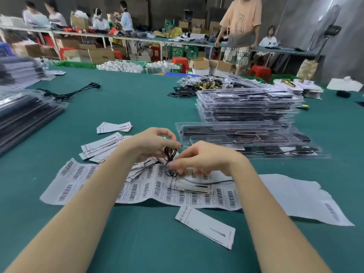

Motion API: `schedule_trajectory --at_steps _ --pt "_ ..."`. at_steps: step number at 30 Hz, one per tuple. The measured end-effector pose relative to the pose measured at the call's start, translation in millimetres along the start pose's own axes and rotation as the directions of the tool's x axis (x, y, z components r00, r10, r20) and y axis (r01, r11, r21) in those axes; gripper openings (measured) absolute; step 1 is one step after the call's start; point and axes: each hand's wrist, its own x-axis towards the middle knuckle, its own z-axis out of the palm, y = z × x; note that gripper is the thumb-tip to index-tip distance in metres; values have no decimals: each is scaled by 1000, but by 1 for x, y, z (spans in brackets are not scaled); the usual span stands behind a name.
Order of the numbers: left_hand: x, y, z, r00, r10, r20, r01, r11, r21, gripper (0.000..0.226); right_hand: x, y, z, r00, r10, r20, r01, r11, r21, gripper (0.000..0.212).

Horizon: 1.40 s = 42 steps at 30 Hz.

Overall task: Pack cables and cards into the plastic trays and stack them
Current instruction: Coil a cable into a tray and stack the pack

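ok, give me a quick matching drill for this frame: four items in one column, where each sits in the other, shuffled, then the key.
Items:
1. coiled cable
2. barcode sheet
3. single card
4. tall tray stack

Places:
A. far right on the green table, behind a lower pile of trays
B. gripped between the left hand and the right hand
C. alone near the table's front edge, between the forearms
D. spread flat under both hands

Pairs: 1-B, 2-D, 3-C, 4-A
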Motion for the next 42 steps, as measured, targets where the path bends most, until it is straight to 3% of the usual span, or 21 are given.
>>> schedule_trajectory --at_steps 3,6,9,12,14,17,19,22,26,30,33,35,37,39,42 --pt "4 -4 2 996 6 -94 -17 992 -123 15 6 -4 12 999 -38 -18 38 999 4 46" --pt "4 -2 4 989 9 -148 -40 978 -207 18 4 0 8 996 -41 -75 52 987 152 27" --pt "0 3 2 993 -39 -113 9 966 -259 37 5 5 5 993 -62 -100 89 952 294 21" --pt "-8 -1 -3 998 -47 -52 20 906 -423 47 9 3 10 991 -53 -127 97 923 373 21" --pt "-14 -6 -9 999 -32 -20 19 883 -469 44 11 1 14 986 -28 -166 84 936 343 21" --pt "-18 -10 -13 1000 -24 3 23 941 -337 29 15 -4 22 959 -29 -283 72 987 143 18" --pt "-16 -11 -11 1000 4 -27 -12 946 -324 18 20 -4 27 932 -20 -362 22 1000 0 33" --pt "-16 -7 -8 993 31 -111 -76 898 -433 15 13 1 14 948 28 -318 -31 1000 -4 30" --pt "-18 -6 -3 976 99 -195 -151 951 -271 13 -12 14 -21 971 15 -240 -12 1000 11 7" --pt "-22 -4 2 939 273 -207 -270 962 46 13 -18 16 -30 930 -135 -341 110 990 -93 17" --pt "-25 -2 3 915 379 -139 -316 887 337 19 -13 11 -26 873 -219 -436 209 975 -72 12" --pt "-26 -1 4 898 433 -84 -351 818 456 22 -13 8 -27 940 -155 -306 167 986 15 9" --pt "-27 1 3 898 438 -33 -360 777 517 23 -17 8 -32 981 -74 -179 58 994 -93 6" --pt "-27 2 3 912 409 29 -355 753 553 24 -18 8 -35 983 -72 -168 57 994 -94 4" --pt "-27 2 8 952 300 67 -303 876 375 32 -11 8 -26 916 -106 -386 191 964 187 5"
